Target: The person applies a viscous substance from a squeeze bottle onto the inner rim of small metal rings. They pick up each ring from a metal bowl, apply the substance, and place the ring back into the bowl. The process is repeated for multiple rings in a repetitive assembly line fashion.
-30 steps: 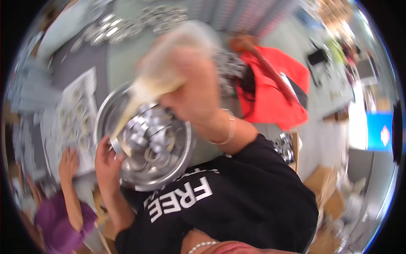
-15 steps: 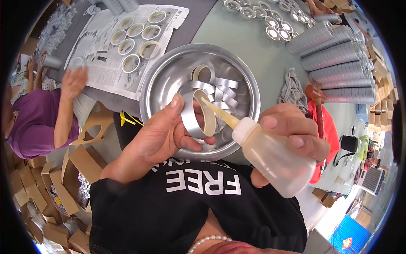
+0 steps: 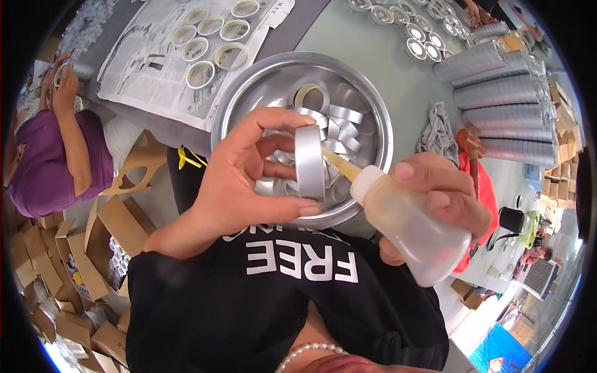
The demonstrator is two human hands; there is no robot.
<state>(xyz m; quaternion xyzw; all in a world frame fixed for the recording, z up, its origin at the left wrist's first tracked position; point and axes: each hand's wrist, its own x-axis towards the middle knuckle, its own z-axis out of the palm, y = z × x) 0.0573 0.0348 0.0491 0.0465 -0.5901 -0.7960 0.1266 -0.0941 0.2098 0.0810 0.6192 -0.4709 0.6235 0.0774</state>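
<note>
Between thumb and fingers, my left hand (image 3: 249, 168) grips a silver ring (image 3: 310, 163), held upright with its outer band toward me. My right hand (image 3: 444, 199) is wrapped around a translucent squeeze bottle (image 3: 416, 233) with a white collar and a long yellowish nozzle (image 3: 341, 163). The nozzle points up and left, its tip at the ring's right edge; the ring hides whether it touches the inside. Behind both hands stands a wide metal bowl (image 3: 377, 112) with several loose silver rings (image 3: 345, 114) in it.
Pale-rimmed rings (image 3: 200, 74) lie on newspaper (image 3: 146, 93) at the far left. Stacked silver cylinders (image 3: 510, 121) and a crumpled grey cloth (image 3: 438, 130) sit to the right, with round metal pieces (image 3: 415, 48) farther back. A co-worker in purple (image 3: 59, 155) handles a cylinder at left.
My left hand has turned the ring, so its outer band now faces me rather than its opening. The bottle has shifted slightly right. The co-worker's hand has drawn back from the newspaper.
</note>
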